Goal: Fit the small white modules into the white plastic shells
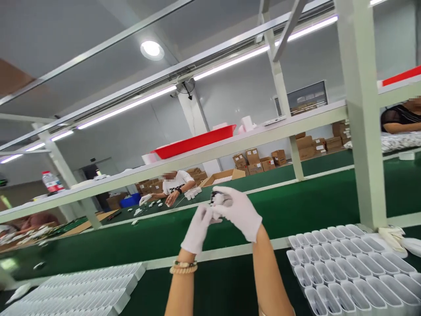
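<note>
Both my hands wear white gloves and meet in front of me, above the green conveyor belt (315,199). My right hand (239,211) is closed, with thumb and fingers pinching a small black-and-white part (213,198). My left hand (198,228) comes up from below with its fingers pinched together at the lower side of the same part. Gloved fingers cover most of the part, so its exact kind cannot be made out. A beaded bracelet (183,267) circles my left wrist.
Rows of white plastic trays (355,267) stand at the right, more white trays (95,289) at the left. A shelf (315,123) with a red tray (197,142) crosses ahead, beside an upright post (362,114). A co-worker (177,184) handles small white parts across the belt.
</note>
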`<action>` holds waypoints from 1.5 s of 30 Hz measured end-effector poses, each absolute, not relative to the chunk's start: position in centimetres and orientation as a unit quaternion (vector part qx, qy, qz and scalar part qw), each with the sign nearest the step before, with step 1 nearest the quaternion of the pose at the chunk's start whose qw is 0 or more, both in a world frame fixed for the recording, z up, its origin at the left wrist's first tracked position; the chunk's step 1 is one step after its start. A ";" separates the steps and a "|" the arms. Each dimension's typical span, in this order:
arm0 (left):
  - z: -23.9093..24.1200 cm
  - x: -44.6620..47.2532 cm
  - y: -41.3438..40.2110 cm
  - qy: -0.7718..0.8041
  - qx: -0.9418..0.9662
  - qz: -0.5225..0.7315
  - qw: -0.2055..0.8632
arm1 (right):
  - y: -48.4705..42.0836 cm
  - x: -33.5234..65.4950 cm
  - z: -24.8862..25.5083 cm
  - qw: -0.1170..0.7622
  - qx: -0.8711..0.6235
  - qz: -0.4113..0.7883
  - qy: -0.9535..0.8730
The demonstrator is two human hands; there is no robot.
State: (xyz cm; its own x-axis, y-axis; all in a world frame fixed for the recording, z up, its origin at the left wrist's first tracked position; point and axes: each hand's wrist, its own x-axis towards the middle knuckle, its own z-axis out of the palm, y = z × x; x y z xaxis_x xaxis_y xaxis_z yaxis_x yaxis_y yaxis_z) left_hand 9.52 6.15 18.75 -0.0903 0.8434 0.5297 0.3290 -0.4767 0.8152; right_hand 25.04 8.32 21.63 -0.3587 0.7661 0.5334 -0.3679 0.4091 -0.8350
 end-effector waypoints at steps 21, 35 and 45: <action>22.8 4.0 -5.8 0.443 0.560 0.699 0.043 | 11.0 25.8 18.9 0.498 0.040 0.693 -0.521; 23.2 5.0 -6.1 0.482 0.546 0.683 0.059 | 11.5 25.6 18.2 0.511 0.031 0.669 -0.540; 22.8 4.8 -5.6 0.503 0.576 0.644 0.025 | 12.3 25.7 17.8 0.523 0.029 0.646 -0.555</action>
